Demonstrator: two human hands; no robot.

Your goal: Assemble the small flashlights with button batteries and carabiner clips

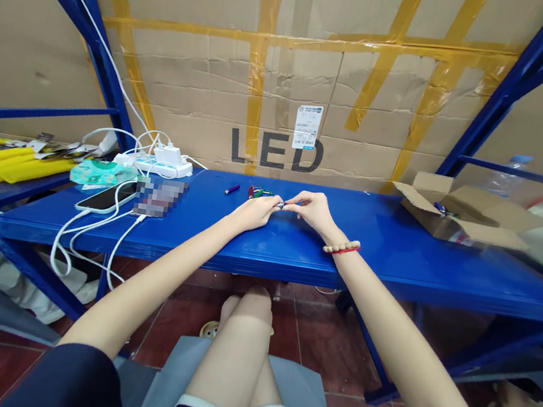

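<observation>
Above the blue table point(375, 258), my left hand point(256, 212) is closed on a small silver-and-dark piece point(280, 205), too small for me to tell its kind. My right hand point(318, 214), with a bead bracelet and red cord at its wrist, pinches the other end of that piece between thumb and fingers. Just behind my left hand lie several small shiny metallic pieces, among them a red one point(252, 191) and a green one point(263, 193). A purple cylinder point(232, 189) rests to their left.
An open cardboard box point(444, 214) with small dark items stands at the right. On the left are a phone point(108, 198), a white power strip point(166, 165) with cables, a teal soft pack point(104, 173) and yellow strips point(19, 161). A big taped carton point(207, 87) backs the table.
</observation>
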